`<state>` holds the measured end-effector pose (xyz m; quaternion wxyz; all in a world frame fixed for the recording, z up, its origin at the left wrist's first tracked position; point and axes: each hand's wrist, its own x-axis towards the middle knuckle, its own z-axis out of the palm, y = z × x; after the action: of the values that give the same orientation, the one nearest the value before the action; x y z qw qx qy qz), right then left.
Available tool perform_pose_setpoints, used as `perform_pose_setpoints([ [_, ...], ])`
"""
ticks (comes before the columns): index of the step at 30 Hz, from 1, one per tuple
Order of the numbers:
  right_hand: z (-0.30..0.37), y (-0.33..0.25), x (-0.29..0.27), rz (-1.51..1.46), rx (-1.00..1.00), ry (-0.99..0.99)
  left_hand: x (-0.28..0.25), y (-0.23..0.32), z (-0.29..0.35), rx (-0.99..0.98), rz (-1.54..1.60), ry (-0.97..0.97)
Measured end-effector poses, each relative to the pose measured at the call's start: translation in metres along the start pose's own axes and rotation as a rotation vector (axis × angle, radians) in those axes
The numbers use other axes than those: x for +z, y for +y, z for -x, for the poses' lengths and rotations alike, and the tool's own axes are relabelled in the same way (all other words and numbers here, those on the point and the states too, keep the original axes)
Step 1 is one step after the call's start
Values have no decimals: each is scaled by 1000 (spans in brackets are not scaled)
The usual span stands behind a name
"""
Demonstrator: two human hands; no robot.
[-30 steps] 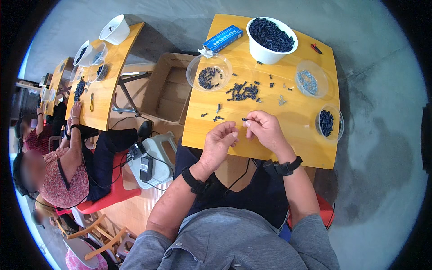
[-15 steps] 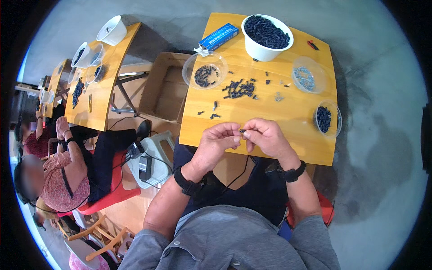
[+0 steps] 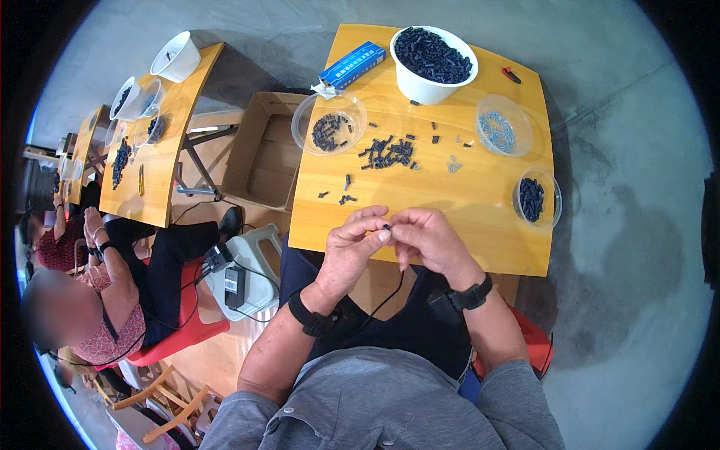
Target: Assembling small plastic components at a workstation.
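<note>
Just over the near edge of the table, my left hand pinches a small black plastic piece between thumb and forefinger. My right hand meets it from the other side, its fingertips closed on the same piece; they partly hide it. Beyond my hands lies a loose pile of black plastic pieces, with a few strays nearer to my left hand. Small silvery screws lie to the right of the pile.
A white tub heaped with black pieces stands at the back beside a blue box. Clear plastic bowls hold black pieces, screws and more black pieces. A red-and-black tool lies far right. Co-workers sit at left.
The black piece has moved slightly left, closer to my left thumb, and the right fingers have followed. The whole view has shifted a little.
</note>
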<state>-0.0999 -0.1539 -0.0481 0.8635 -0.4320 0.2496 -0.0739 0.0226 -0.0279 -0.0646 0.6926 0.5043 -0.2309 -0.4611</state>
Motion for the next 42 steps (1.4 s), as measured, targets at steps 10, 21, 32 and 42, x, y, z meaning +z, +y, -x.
perform_pose_setpoints([
  [10, -61, -18, -65, 1303, -453, 571, -9, -7, 2, -373, -6, -37],
  [21, -72, -14, -61, 1510, -462, 530, -17, -22, -4, -411, -76, -15],
  [32, -27, -31, -34, 301, -146, 210, -7, 14, -31, -390, -4, 39],
  [42, -7, -36, -12, -23, 9, 90, 20, 24, -36, -175, -90, -13],
])
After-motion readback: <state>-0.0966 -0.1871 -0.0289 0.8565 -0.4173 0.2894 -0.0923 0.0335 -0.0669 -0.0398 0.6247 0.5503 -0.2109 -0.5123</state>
